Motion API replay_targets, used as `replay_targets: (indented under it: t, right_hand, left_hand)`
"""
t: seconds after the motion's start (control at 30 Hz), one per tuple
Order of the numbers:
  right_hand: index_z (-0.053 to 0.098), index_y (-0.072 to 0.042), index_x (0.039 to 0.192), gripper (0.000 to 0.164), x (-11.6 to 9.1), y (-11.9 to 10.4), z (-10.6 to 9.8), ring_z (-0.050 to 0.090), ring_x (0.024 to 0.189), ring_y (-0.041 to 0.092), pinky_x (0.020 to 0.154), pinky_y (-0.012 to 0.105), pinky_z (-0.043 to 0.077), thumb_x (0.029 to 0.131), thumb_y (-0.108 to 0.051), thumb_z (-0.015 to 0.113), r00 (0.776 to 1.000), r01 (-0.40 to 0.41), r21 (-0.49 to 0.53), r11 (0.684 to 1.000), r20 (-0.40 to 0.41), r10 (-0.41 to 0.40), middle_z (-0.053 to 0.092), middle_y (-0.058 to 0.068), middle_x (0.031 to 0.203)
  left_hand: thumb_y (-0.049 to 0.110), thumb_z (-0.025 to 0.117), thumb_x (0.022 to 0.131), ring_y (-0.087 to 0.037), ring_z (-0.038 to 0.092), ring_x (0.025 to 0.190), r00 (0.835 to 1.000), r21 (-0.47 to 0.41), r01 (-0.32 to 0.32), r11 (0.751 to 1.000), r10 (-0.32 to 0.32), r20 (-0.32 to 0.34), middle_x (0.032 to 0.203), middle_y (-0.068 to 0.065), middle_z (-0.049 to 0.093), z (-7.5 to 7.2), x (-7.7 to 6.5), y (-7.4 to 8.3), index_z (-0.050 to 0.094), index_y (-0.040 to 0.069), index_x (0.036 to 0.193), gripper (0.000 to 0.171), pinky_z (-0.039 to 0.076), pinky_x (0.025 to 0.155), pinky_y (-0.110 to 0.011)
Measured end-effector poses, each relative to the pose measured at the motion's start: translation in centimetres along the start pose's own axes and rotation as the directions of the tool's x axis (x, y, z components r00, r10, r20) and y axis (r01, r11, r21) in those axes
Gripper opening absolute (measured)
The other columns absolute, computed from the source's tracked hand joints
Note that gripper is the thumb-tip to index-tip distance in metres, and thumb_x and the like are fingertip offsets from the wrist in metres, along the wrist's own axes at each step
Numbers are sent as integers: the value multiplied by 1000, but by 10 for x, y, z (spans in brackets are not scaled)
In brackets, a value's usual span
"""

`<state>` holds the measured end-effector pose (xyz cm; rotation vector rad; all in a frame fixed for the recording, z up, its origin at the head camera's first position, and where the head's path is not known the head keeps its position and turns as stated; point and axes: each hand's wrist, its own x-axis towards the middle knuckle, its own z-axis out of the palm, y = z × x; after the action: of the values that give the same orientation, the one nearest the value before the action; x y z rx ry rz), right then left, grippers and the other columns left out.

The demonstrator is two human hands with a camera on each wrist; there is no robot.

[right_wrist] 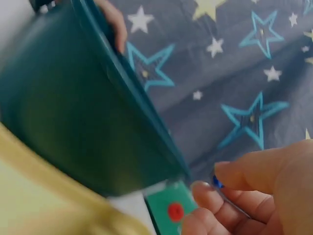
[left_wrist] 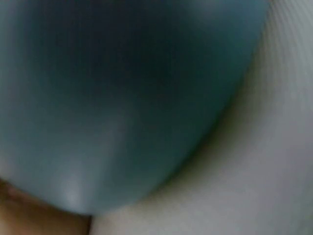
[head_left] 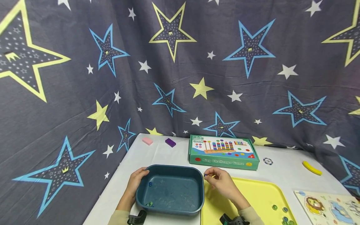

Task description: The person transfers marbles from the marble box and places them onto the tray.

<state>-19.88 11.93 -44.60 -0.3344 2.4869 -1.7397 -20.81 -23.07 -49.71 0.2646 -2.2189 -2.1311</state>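
Note:
A dark teal basin [head_left: 171, 190] stands on the white table. My left hand [head_left: 134, 184] grips its left rim, thumb over the edge. Inside the basin lie a blue marble [head_left: 150, 184] and some green ones [head_left: 150, 204] near the front left corner. Just beyond the basin's right rim, my right hand [head_left: 220, 184] pinches a small blue marble [right_wrist: 217, 181] between thumb and fingertips. Under that hand is a yellow tray [head_left: 247, 187], with several green and blue marbles [head_left: 285, 218] at its right side. The left wrist view shows mostly the basin's blurred outer wall [left_wrist: 122, 147].
Behind the tray sits a green Ring Challenge Game box [head_left: 224, 152]. A pink block [head_left: 147, 141] and a purple block [head_left: 170, 142] lie at the back left. To the right are a poker chip [head_left: 268, 161], a yellow curved piece [head_left: 312, 168] and an animal puzzle board [head_left: 329, 206].

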Motion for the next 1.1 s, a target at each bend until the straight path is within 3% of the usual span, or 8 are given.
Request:
replay_targets:
  t: [0.27, 0.5, 0.83, 1.1]
  right_hand:
    - [61, -2, 92, 13, 6, 26, -14, 50, 53, 17, 49, 30, 46, 80, -7, 64, 995, -61, -51, 997, -77, 57, 59, 7, 77]
    - [63, -5, 91, 10, 8, 45, -16, 51, 53, 18, 47, 28, 43, 82, -9, 61, 996, -81, -158, 984, -33, 77, 61, 5, 77]
    - [66, -14, 82, 8, 8, 54, -11, 48, 61, 8, 55, 22, 39, 76, -16, 71, 1000, -10, -340, 940, -20, 3, 58, -6, 70]
    - [65, -17, 78, 8, 10, 55, -7, 46, 61, 7, 58, 22, 36, 75, -13, 72, 999, -2, -416, 909, -45, -19, 54, -9, 65]
  left_hand:
    - [26, 58, 85, -20, 56, 92, 1000, 12, 8, 1000, -8, -11, 101, -8, 63, -1, 0, 1, 64, 3, 106, 32, 43, 79, -30]
    - [24, 57, 85, -21, 56, 91, 1000, 7, 16, 1000, -16, -21, 101, -10, 63, 1, -1, 1, 64, 2, 105, 30, 43, 78, -31]
    - [26, 58, 85, -20, 55, 93, 999, 31, 25, 999, -24, -26, 102, -9, 63, -1, 0, 2, 64, 3, 105, 31, 41, 81, -31]
    - [25, 57, 84, -21, 55, 92, 999, 25, 13, 1000, -12, -31, 100, -8, 63, 1, 0, 2, 64, 3, 103, 30, 41, 80, -31]
